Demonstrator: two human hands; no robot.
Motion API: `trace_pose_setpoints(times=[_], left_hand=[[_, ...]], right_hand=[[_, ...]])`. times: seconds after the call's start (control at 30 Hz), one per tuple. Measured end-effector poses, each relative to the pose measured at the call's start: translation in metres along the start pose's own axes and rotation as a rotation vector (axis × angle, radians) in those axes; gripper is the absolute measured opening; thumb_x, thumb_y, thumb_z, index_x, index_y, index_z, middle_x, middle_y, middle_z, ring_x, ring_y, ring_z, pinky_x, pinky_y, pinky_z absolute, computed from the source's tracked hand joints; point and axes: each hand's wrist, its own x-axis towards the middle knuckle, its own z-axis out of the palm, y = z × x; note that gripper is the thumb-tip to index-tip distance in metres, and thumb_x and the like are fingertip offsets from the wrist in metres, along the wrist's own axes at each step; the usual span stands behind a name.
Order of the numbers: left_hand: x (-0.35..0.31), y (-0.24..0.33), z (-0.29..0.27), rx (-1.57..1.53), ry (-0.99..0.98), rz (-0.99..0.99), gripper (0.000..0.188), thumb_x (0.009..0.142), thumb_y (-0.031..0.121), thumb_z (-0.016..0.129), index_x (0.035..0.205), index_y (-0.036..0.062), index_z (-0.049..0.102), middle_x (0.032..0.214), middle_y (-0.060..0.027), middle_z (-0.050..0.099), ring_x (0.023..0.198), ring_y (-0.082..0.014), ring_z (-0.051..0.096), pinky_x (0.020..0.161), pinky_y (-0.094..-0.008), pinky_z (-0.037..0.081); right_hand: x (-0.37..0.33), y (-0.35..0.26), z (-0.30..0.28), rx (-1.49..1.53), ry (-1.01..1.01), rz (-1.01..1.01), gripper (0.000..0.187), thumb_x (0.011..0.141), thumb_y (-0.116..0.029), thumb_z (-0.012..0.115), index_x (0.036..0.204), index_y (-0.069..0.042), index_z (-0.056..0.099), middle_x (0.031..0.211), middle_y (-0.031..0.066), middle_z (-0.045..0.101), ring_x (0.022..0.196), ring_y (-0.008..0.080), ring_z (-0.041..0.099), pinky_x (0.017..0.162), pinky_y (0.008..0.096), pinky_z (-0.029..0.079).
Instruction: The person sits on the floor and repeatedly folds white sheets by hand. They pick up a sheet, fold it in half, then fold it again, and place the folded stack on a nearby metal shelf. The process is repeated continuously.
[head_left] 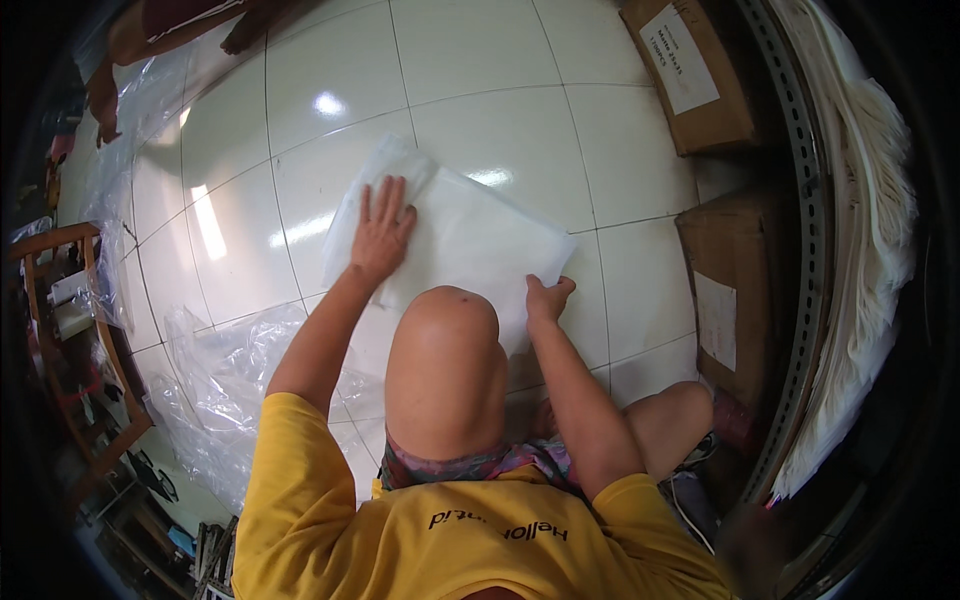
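Note:
On the tiled floor in front of my raised knee lies a stack of thin, whitish, translucent plastic sheets or bags [470, 230]; which of the two I cannot tell. My left hand [382, 232] rests flat on its left part, fingers stretched out and pointing away from me. Under and beyond those fingers the plastic looks folded or layered. At the right edge of the stack, my right hand [548, 296] pinches the plastic between thumb and curled fingers. My knee hides part of the near edge.
Crumpled clear plastic [225, 390] spreads over the floor at my left. Two cardboard boxes [745, 290] stand on the right, by a metal rack [800, 240] with white sheets stacked beyond it. A wooden frame [95, 350] is at far left. Another person's arm [105, 95] shows at upper left.

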Motion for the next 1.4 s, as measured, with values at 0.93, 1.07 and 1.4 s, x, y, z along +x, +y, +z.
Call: trace_pose_setpoints(times=[0.93,1.07,1.4], left_hand=[[-0.008,-0.037,-0.012,-0.16,-0.168,-0.137,0.08,0.083,0.024,0.068,0.152,0.0145,0.027,0.16,-0.0205,0.012,0.148,-0.0389,0.011,0.118,-0.0574,0.014],[-0.012,-0.043,-0.011,-0.184,-0.187,-0.165,0.082,0.083,0.023,0.068,0.153,0.0145,0.026,0.16,-0.0211,0.011,0.148,-0.0394,0.011,0.118,-0.0572,0.015],[-0.053,-0.014,-0.026,-0.495,0.028,-0.42,0.076,0.081,0.021,0.07,0.147,0.0086,0.035,0.154,-0.0302,0.021,0.142,-0.0449,0.024,0.115,-0.0515,0.026]], right_hand=[[0.009,0.001,0.007,0.134,-0.532,0.172,0.055,0.086,-0.022,0.074,0.128,0.006,0.054,0.124,0.0162,0.063,0.109,0.03,0.062,0.093,0.0402,0.048],[0.013,0.009,0.018,0.175,-0.487,0.07,0.057,0.087,-0.025,0.072,0.13,0.007,0.054,0.126,0.0177,0.062,0.11,0.0301,0.061,0.094,0.0397,0.047],[0.023,-0.034,0.01,0.04,-0.237,-0.302,0.046,0.093,-0.025,0.06,0.124,0.008,0.057,0.119,0.0234,0.065,0.109,0.0355,0.062,0.095,0.0393,0.046]])
